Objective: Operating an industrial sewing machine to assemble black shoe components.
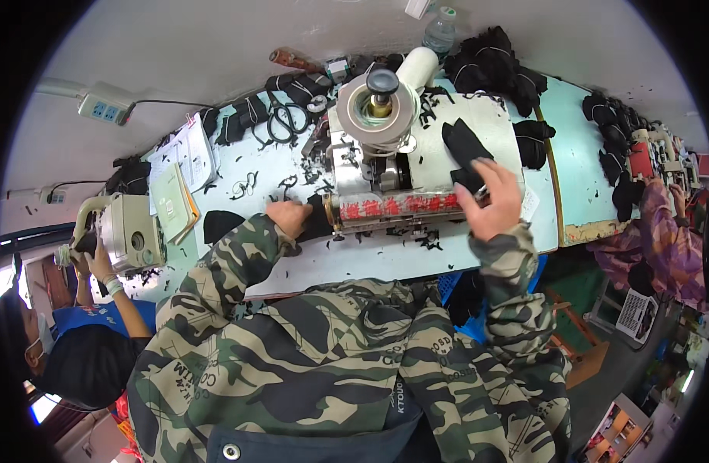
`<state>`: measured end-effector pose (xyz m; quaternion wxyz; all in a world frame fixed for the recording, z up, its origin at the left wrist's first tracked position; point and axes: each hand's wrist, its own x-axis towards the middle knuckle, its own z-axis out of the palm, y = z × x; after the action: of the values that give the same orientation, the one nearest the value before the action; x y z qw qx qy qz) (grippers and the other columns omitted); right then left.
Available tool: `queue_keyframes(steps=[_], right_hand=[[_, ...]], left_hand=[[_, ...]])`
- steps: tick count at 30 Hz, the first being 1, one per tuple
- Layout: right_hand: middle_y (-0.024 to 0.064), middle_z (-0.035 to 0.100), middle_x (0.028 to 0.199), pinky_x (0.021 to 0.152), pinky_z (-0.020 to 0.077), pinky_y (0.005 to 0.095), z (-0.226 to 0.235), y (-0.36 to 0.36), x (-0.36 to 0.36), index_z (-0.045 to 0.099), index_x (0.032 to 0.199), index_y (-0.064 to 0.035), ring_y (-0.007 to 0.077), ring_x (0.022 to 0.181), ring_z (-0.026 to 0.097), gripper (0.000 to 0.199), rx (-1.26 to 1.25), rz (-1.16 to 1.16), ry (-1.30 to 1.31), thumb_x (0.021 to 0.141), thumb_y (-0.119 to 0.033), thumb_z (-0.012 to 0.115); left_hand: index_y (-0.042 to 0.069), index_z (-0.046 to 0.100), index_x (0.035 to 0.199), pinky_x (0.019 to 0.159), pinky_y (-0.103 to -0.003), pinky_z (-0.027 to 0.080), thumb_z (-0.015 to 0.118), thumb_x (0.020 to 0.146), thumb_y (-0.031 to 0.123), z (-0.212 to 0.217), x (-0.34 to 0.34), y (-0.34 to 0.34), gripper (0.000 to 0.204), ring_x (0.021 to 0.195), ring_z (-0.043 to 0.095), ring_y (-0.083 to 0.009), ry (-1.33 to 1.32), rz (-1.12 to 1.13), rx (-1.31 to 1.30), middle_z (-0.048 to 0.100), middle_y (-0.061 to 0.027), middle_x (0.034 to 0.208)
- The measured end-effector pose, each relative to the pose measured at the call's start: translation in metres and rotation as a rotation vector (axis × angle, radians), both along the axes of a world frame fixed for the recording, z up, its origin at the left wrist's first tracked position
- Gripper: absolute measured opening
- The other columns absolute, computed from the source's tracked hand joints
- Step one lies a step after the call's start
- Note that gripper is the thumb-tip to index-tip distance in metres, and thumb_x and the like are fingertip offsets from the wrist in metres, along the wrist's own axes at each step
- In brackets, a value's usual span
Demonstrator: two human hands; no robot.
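A pale sewing machine [374, 174] with a round thread guide and dark knob stands in front of me, red lettering along its front bar. At the bar's left end, my left hand [290, 218] is closed on a piece of black knit fabric that looks like a sock [317, 219]. Another dark piece, a black cloth [222, 226], shows left of that wrist. On the machine's white plate lies a black sock [464, 147]. My right hand [495, 199] is at its near end, thumb and fingers apart, with dark cloth between them; no firm grip shows.
Black scissors [286, 119], tied black bundles [497, 65] and dark scraps surround the machine. Papers [183, 158] and a green notebook [173, 201] lie left. A water bottle [440, 32] stands behind. Co-workers sit at both sides; a blue basket [449, 287] is below the table edge.
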<state>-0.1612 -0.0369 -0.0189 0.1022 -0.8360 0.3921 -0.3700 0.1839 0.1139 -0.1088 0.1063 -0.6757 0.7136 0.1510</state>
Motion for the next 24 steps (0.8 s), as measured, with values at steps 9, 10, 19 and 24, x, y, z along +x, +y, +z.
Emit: queue_keyframes(steps=[9, 10, 19, 24], right_hand=[[0.0140, 0.065, 0.087, 0.071, 0.0496, 0.0295, -0.046, 0.076, 0.043, 0.062, 0.098, -0.0002, 0.0219, 0.079, 0.065, 0.028, 0.856, 0.284, -0.273, 0.076, -0.017, 0.066], [0.0138, 0.065, 0.088, 0.071, 0.0498, 0.0294, -0.052, 0.080, 0.044, 0.062, 0.099, -0.0002, 0.0210, 0.080, 0.065, 0.029, 0.960, 0.319, -0.251, 0.076, -0.018, 0.066], [0.0147, 0.065, 0.093, 0.074, 0.0501, 0.0322, -0.091, 0.095, 0.034, 0.062, 0.100, 0.0001, 0.0215, 0.085, 0.064, 0.032, 1.142, 0.349, -0.137, 0.077, -0.021, 0.066], [0.0141, 0.064, 0.098, 0.076, 0.0487, 0.0292, -0.072, 0.090, 0.047, 0.064, 0.095, -0.0021, 0.0199, 0.086, 0.063, 0.024, 1.128, 0.673, -0.303, 0.074, -0.013, 0.070]], left_hand=[[0.010, 0.059, 0.079, 0.060, -0.040, 0.048, 0.064, 0.063, 0.017, 0.000, -0.001, 0.004, 0.018, 0.072, 0.060, -0.0285, 0.031, -0.032, -0.087, 0.056, -0.0076, 0.075], [0.011, 0.058, 0.077, 0.059, -0.040, 0.046, 0.063, 0.061, 0.016, 0.001, -0.001, 0.006, 0.017, 0.070, 0.059, -0.0276, 0.051, -0.063, -0.116, 0.055, -0.0072, 0.072], [0.007, 0.055, 0.085, 0.068, -0.037, 0.041, 0.061, 0.059, 0.008, -0.013, -0.005, 0.006, 0.027, 0.072, 0.056, -0.0271, 0.100, -0.087, -0.454, 0.056, -0.0077, 0.073], [0.001, 0.059, 0.085, 0.065, -0.038, 0.046, 0.062, 0.068, 0.007, 0.087, -0.031, -0.007, 0.018, 0.074, 0.060, -0.0319, 0.593, -0.032, 0.130, 0.062, -0.0141, 0.079]])
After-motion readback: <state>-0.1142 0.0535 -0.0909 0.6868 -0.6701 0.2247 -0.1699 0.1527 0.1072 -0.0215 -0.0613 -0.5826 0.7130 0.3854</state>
